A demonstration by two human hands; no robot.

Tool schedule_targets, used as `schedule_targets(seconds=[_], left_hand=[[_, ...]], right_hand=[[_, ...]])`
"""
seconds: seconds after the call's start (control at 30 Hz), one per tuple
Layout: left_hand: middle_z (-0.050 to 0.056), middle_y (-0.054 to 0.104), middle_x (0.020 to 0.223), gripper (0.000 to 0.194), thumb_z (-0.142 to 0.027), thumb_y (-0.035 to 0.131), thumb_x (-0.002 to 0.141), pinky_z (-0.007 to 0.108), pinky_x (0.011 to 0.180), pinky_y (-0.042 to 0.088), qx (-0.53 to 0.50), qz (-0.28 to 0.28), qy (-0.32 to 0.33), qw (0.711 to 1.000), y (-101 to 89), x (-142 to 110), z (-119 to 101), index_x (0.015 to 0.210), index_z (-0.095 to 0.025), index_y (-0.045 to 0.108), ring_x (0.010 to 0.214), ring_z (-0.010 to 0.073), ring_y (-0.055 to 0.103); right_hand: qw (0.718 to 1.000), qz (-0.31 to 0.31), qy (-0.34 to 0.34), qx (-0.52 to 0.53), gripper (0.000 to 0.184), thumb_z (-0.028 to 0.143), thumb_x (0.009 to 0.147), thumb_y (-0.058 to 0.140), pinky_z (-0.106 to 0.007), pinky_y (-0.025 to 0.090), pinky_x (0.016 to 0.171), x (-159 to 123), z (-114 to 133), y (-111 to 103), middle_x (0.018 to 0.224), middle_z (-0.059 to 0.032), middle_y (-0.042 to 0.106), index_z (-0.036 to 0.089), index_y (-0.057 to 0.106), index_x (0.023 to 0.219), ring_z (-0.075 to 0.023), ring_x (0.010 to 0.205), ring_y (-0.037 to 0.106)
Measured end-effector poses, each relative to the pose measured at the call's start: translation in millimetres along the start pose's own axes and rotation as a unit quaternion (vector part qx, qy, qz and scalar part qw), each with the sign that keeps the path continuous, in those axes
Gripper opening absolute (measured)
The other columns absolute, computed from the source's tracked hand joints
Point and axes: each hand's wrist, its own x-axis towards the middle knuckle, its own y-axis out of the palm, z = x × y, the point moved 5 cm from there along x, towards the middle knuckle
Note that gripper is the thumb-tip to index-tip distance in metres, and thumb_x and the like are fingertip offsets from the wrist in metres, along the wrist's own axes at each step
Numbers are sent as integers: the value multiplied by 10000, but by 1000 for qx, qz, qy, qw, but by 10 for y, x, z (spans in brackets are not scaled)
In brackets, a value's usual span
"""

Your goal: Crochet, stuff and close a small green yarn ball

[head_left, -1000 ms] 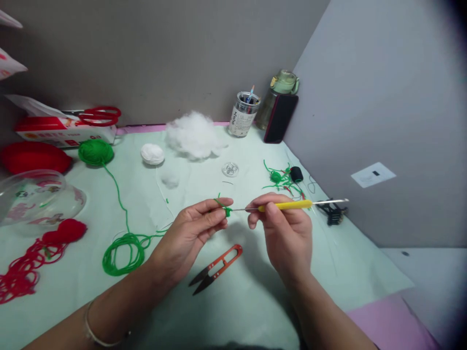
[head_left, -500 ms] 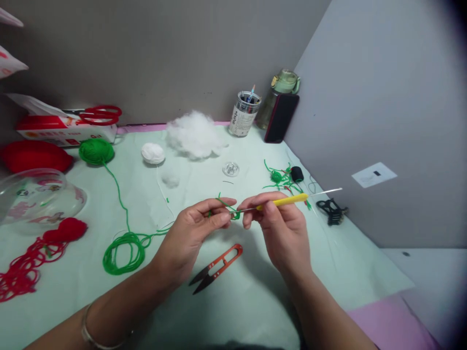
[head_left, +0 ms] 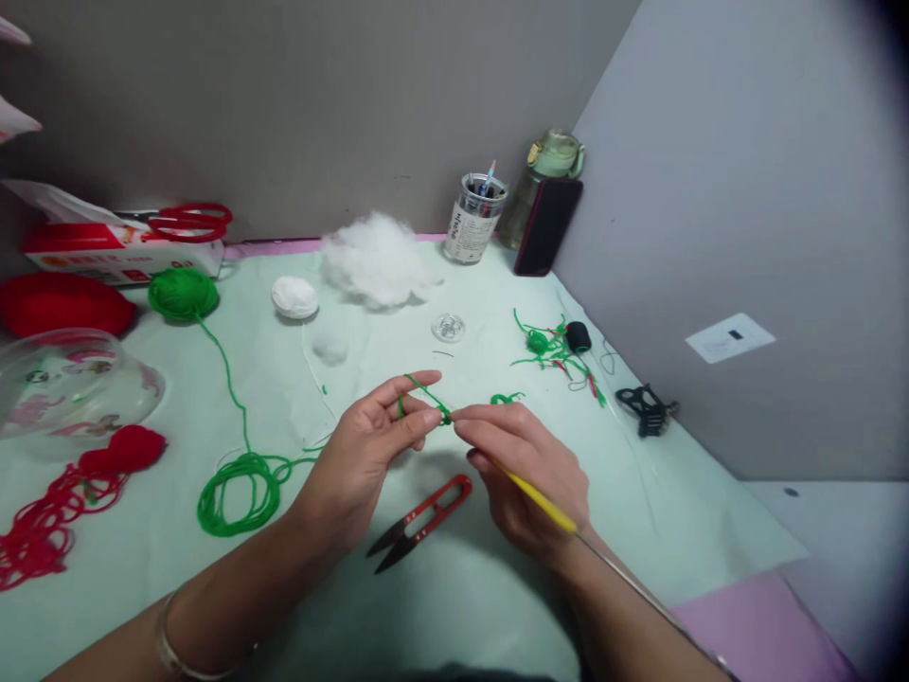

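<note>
My left hand point(head_left: 347, 464) pinches a small green crochet piece point(head_left: 446, 417) between thumb and fingers. A strand of green yarn point(head_left: 426, 386) runs up from the piece to the raised index finger. My right hand point(head_left: 536, 474) is closed round a crochet hook with a yellow handle point(head_left: 540, 500), its back end slanting down over the forearm. The right fingertips touch the right side of the green piece and hide the front tip of the hook. Below the hands, orange thread snips point(head_left: 436, 507) lie on the table.
At left are a green yarn coil point(head_left: 238, 494), green yarn ball point(head_left: 183, 294), red yarn point(head_left: 43, 521) and clear plastic bowl point(head_left: 138, 388). White stuffing point(head_left: 376, 260), a pen tin point(head_left: 469, 227) and phone point(head_left: 548, 227) stand behind. Yarn scraps point(head_left: 538, 341) and a black clip point(head_left: 645, 409) lie right.
The hook has swung from nearly level, pointing right, to slanting down toward my right forearm. My right fingers have moved left onto the green piece, and my left index finger has lifted the strand.
</note>
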Motion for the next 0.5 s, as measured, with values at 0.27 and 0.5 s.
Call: schedule_targets(seconds=[0.27,0.5], left_hand=[[-5,605,785,387,-278,816,862,201,679,450,-56,72,-88,992,115,-58,66,1239,-213,758,668,91,478],[-24,592,799,272,-202,824,845,173,690,471,-63,47,-10,997,95,-44,-47,1115,-227,812,690,73,514]], right_hand=[[999,-11,-2,-43,310,104,989,619,-312,624,822,-68,-29,26,1126,-77,732,261,717,1239,-194,1018,717],[921,-123,225,295,205,215,1041,572,-324,600,648,-7,-254,-36,943,-43,748,249,774,1058,-157,732,687]])
